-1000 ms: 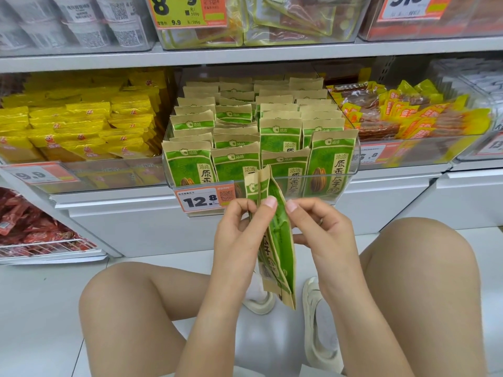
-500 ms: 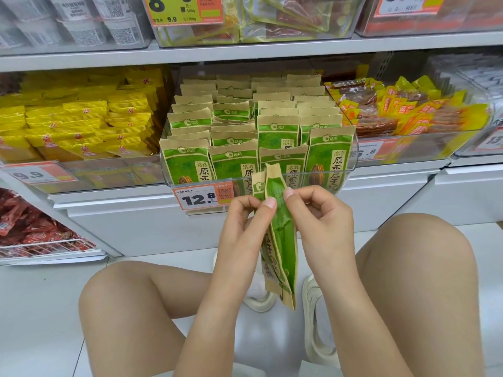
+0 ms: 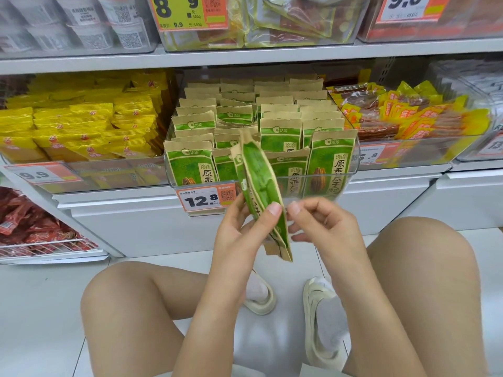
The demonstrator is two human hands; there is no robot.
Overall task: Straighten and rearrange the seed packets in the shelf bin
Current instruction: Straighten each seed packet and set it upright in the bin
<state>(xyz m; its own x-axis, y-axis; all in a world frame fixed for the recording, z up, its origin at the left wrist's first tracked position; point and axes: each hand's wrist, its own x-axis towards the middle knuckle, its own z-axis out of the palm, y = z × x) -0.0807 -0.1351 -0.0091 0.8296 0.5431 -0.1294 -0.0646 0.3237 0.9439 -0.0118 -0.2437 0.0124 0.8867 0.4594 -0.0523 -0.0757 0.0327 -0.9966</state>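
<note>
A small stack of green and tan seed packets point(image 3: 258, 180) is pinched in my left hand point(image 3: 239, 235), thumb on the front face. The stack tilts with its top leaning left, up in front of the clear shelf bin point(image 3: 351, 172). My right hand point(image 3: 324, 227) hovers just right of the stack, fingers loosely curled, a small gap between its fingertips and the packet edge. Inside the bin stand several rows of the same packets point(image 3: 329, 161), mostly upright; some in the middle rows lean or sit lower.
A price tag reading 12.8 point(image 3: 204, 198) hangs on the bin front. Yellow packets point(image 3: 81, 131) fill the bin at left, orange and red snacks point(image 3: 408, 115) the bin at right. An upper shelf point(image 3: 245, 57) runs overhead. My knees and white floor are below.
The stack has risen and tipped leftward toward the bin. My right hand let go of its top edge and drew slightly to the right.
</note>
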